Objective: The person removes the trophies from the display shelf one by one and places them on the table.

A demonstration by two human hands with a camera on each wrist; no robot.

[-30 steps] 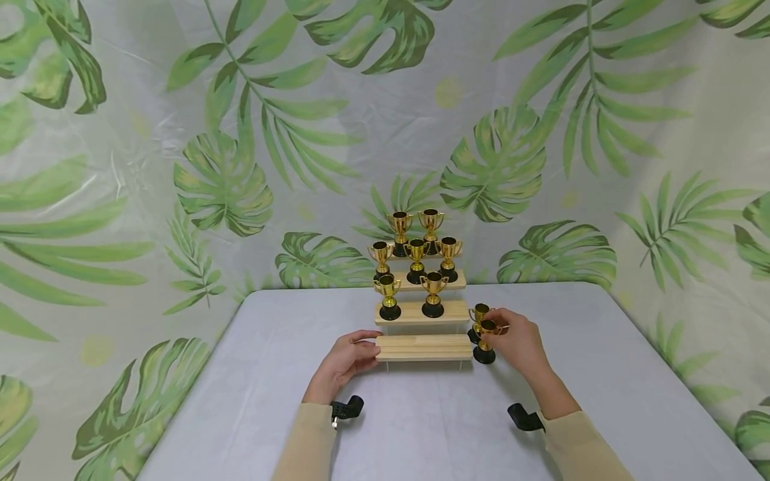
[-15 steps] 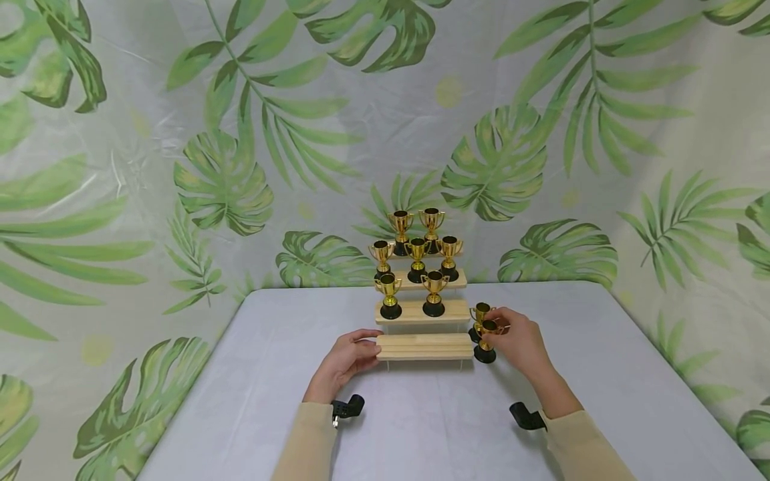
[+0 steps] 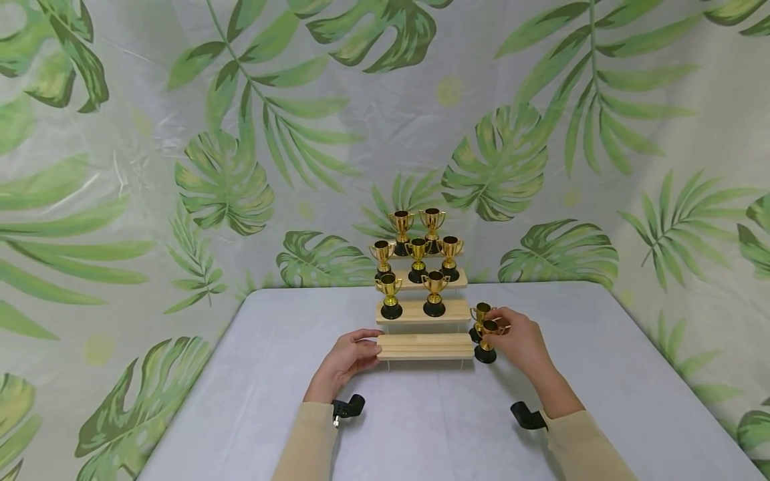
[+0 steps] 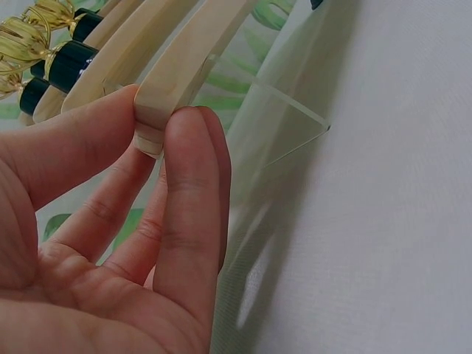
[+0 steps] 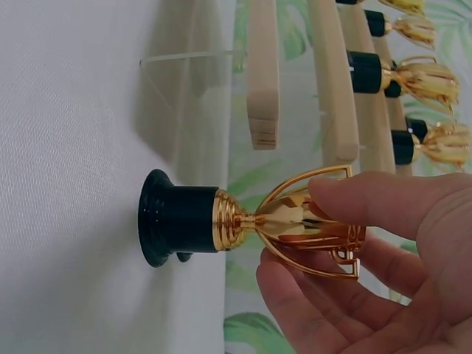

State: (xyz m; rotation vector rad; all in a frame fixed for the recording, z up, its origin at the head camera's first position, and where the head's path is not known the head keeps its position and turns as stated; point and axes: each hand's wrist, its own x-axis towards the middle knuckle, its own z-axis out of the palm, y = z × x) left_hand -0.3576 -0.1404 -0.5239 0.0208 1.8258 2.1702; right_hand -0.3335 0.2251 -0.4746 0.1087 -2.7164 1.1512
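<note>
A stepped wooden display stand [image 3: 424,346] sits mid-table with several small gold trophies [image 3: 418,257] on its upper tiers. My left hand [image 3: 349,357] pinches the left end of the lowest wooden step [image 4: 173,77] between thumb and fingers. My right hand [image 3: 517,344] grips the cup of a gold trophy with a black base [image 3: 486,341] [image 5: 243,221], standing on the table right of the stand. Another gold trophy [image 3: 479,314] stands just behind it.
The table [image 3: 271,374] has a pale grey cloth; leaf-print sheeting hangs behind and at both sides. Clear acrylic side panels [image 4: 287,125] carry the steps. The lowest step holds nothing. Black wrist camera mounts [image 3: 347,406] sit at both sleeves.
</note>
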